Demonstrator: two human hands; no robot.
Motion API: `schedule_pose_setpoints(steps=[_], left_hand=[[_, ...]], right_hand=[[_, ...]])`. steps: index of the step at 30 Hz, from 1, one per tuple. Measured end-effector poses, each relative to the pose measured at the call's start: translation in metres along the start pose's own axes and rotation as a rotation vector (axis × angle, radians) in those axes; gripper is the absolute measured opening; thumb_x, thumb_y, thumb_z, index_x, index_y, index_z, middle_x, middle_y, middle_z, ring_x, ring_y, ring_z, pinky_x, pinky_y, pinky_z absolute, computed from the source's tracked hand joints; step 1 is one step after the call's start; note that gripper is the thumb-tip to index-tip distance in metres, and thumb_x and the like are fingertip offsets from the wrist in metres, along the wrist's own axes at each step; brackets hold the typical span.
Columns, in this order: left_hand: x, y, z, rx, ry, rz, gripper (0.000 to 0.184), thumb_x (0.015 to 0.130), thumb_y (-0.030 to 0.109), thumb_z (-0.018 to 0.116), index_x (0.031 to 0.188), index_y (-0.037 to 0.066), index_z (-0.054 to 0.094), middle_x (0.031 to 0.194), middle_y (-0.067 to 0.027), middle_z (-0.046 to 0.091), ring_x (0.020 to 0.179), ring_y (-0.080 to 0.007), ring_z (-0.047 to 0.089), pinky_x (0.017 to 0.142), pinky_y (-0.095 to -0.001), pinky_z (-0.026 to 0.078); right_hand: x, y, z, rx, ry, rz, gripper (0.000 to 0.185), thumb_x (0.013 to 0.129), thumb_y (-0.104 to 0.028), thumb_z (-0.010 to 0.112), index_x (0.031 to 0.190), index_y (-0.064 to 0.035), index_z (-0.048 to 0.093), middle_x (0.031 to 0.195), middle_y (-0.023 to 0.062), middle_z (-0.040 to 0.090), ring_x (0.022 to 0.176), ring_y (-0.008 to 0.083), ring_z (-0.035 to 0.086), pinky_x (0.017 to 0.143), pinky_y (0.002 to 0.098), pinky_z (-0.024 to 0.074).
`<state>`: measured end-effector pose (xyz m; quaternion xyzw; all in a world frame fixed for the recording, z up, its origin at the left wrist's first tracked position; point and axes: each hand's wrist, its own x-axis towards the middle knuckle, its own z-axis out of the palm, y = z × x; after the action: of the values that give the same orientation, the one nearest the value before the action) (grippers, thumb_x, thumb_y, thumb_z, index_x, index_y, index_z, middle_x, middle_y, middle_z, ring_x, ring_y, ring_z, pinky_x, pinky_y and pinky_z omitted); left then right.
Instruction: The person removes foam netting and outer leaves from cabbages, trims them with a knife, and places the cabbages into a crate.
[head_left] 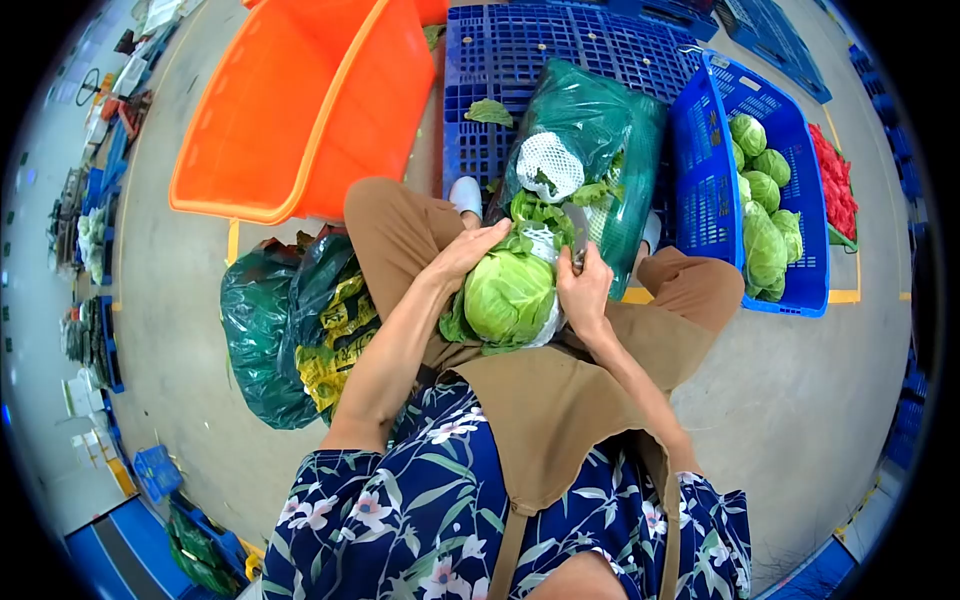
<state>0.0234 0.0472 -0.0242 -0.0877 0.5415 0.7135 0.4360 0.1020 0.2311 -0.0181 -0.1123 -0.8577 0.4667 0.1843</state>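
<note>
A green cabbage (510, 297) rests in my lap on the brown apron, with loose outer leaves around it and white foam netting (541, 243) partly behind and beside it. My left hand (468, 250) grips the cabbage from its upper left side, fingers over the leaves. My right hand (586, 288) is closed around the handle of a knife at the cabbage's right side. The knife blade (579, 226) points away from me, close to the leaves. Just beyond lies a full green plastic bag (575, 105), with another white foam net (549, 168) on it.
A large orange bin (300, 110) stands at the front left. Green and yellow plastic bags (262, 335) lie at my left. On the right, a blue crate (700, 165) holds several cabbages, beside a red mesh bag (832, 180). A blue pallet (480, 60) lies ahead, bearing a loose leaf (489, 112).
</note>
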Motion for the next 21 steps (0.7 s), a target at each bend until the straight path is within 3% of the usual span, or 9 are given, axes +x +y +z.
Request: schedule_pose_setpoints(steps=[2, 6, 7, 8, 11, 12, 15, 19, 21], left_hand=[[-0.007, -0.001, -0.003, -0.113, -0.165, 0.070, 0.060, 0.086, 0.043, 0.064, 0.124, -0.001, 0.052, 0.110, -0.0103, 0.062, 0.096, -0.0166, 0.062, 0.081, -0.0287, 0.053], [-0.001, -0.002, -0.006, -0.029, -0.355, 0.119, 0.071, 0.079, 0.031, 0.074, 0.133, -0.002, 0.042, 0.122, -0.0100, 0.055, 0.108, -0.0177, 0.058, 0.089, -0.0307, 0.050], [-0.003, 0.000, -0.005, -0.036, -0.327, 0.127, 0.070, 0.079, 0.030, 0.074, 0.133, -0.002, 0.043, 0.122, -0.0102, 0.056, 0.107, -0.0179, 0.058, 0.089, -0.0308, 0.050], [-0.004, 0.002, -0.003, -0.041, -0.300, 0.138, 0.069, 0.079, 0.029, 0.074, 0.132, -0.002, 0.044, 0.121, -0.0103, 0.056, 0.106, -0.0181, 0.058, 0.088, -0.0310, 0.050], [-0.005, 0.005, 0.002, -0.055, -0.155, 0.223, 0.055, 0.081, 0.025, 0.073, 0.123, -0.002, 0.051, 0.112, -0.0105, 0.061, 0.098, -0.0184, 0.062, 0.083, -0.0320, 0.053], [-0.001, 0.003, 0.002, -0.050, -0.094, 0.243, 0.051, 0.081, 0.024, 0.073, 0.121, -0.002, 0.053, 0.110, -0.0103, 0.062, 0.095, -0.0183, 0.062, 0.081, -0.0320, 0.053], [0.012, 0.001, 0.003, 0.042, 0.011, 0.232, 0.040, 0.083, 0.022, 0.071, 0.112, -0.002, 0.058, 0.102, -0.0091, 0.064, 0.088, -0.0166, 0.063, 0.075, -0.0312, 0.054], [0.030, 0.005, 0.005, 0.123, 0.110, 0.048, 0.043, 0.086, 0.027, 0.068, 0.115, -0.002, 0.055, 0.101, -0.0099, 0.064, 0.085, -0.0162, 0.063, 0.072, -0.0301, 0.053], [0.039, 0.000, 0.000, 0.120, 0.178, -0.033, 0.046, 0.086, 0.029, 0.067, 0.117, -0.002, 0.054, 0.100, -0.0104, 0.064, 0.085, -0.0170, 0.063, 0.073, -0.0297, 0.053]], right_hand=[[0.001, 0.030, 0.011, -0.018, -0.044, 0.137, 0.014, 0.079, -0.010, 0.061, 0.078, 0.0016, 0.052, 0.058, 0.0160, 0.053, 0.051, 0.0304, 0.053, 0.052, 0.0396, 0.0421], [0.004, 0.059, 0.027, 0.104, -0.191, 0.319, 0.022, 0.078, -0.018, 0.061, 0.074, 0.0028, 0.054, 0.058, 0.0129, 0.052, 0.053, 0.0217, 0.049, 0.055, 0.0376, 0.0411], [0.005, 0.061, 0.029, 0.153, -0.226, 0.337, 0.023, 0.078, -0.018, 0.062, 0.074, 0.0027, 0.054, 0.058, 0.0117, 0.052, 0.053, 0.0194, 0.048, 0.055, 0.0368, 0.0408], [0.005, 0.064, 0.022, 0.255, -0.342, 0.417, 0.025, 0.079, -0.021, 0.065, 0.085, 0.0025, 0.060, 0.068, 0.0069, 0.059, 0.063, 0.0137, 0.053, 0.059, 0.0339, 0.0449], [0.013, 0.023, 0.004, 0.672, -0.398, 0.511, 0.033, 0.079, -0.022, 0.067, 0.101, 0.0022, 0.061, 0.084, 0.0053, 0.064, 0.075, 0.0126, 0.058, 0.067, 0.0304, 0.0492], [0.019, 0.017, -0.002, 0.706, -0.521, 0.501, 0.046, 0.078, -0.026, 0.071, 0.111, 0.0029, 0.058, 0.095, 0.0073, 0.064, 0.086, 0.0146, 0.061, 0.074, 0.0288, 0.0509], [0.040, -0.002, -0.011, 0.626, -0.757, 0.306, 0.050, 0.077, -0.030, 0.074, 0.110, 0.0038, 0.059, 0.097, 0.0090, 0.065, 0.086, 0.0148, 0.061, 0.074, 0.0287, 0.0507], [0.060, -0.020, -0.009, 0.346, -0.825, 0.519, 0.051, 0.074, -0.032, 0.076, 0.104, 0.0061, 0.061, 0.091, 0.0123, 0.066, 0.078, 0.0157, 0.063, 0.068, 0.0285, 0.0510], [0.054, -0.006, 0.002, 0.311, -0.758, 0.537, 0.037, 0.077, -0.022, 0.072, 0.100, 0.0064, 0.063, 0.086, 0.0125, 0.067, 0.073, 0.0163, 0.064, 0.065, 0.0293, 0.0513]])
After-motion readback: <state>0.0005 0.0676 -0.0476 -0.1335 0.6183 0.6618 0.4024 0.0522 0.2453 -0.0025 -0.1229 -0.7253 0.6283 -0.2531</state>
